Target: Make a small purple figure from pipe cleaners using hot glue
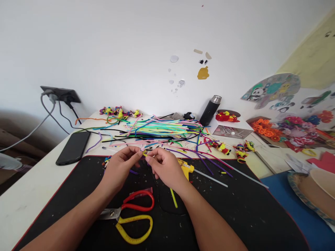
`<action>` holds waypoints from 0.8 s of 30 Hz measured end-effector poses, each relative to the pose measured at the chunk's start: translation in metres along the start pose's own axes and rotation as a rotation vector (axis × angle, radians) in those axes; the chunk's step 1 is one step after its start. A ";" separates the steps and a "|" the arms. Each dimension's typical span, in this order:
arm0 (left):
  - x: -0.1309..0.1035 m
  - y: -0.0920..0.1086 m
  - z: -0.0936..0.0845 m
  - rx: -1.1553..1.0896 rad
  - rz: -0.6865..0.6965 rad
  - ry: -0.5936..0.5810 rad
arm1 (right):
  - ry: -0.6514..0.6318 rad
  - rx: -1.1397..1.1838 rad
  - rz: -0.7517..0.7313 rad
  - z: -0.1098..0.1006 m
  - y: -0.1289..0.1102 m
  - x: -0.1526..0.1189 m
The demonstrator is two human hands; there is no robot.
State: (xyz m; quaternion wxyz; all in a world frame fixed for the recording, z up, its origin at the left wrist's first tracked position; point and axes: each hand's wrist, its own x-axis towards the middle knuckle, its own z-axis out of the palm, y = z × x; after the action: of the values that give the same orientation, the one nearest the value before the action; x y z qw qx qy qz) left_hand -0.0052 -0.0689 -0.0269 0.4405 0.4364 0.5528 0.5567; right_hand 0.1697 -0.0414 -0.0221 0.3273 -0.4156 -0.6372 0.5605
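Between the fingertips of both hands sits a small yellow piece (144,153), held above the mat's far edge. The left hand (122,164) pinches it between thumb and fingers, and the right hand (164,167) does the same from the other side; both grips are closed, their tips nearly meeting. The fingers hide most of the piece.

Just beside the left hand, a doll (106,161) shows partly at the mat's far edge. Beyond the right wrist lies a yellow glue gun (186,168), partly covered, with a clear stick (211,177) toward the mat's right side. A yellow stem (173,198) lies nearer, by the right forearm. Scissors (117,213) rest on the mat (230,212) between the forearms.

Past the mat's far edge, loose stems (162,129) spread along the table's (39,191) back edge; a phone (73,148) lies by its left edge.
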 end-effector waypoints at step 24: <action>0.002 0.006 0.005 -0.279 -0.162 -0.080 | 0.143 -0.173 -0.077 -0.007 -0.003 0.001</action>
State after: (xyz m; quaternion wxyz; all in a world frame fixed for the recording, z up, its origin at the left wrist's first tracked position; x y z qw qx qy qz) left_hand -0.0013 -0.0657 -0.0212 0.5620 0.3469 0.4853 0.5730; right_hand 0.1753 -0.0374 -0.0177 0.3563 -0.4562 -0.6736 0.4595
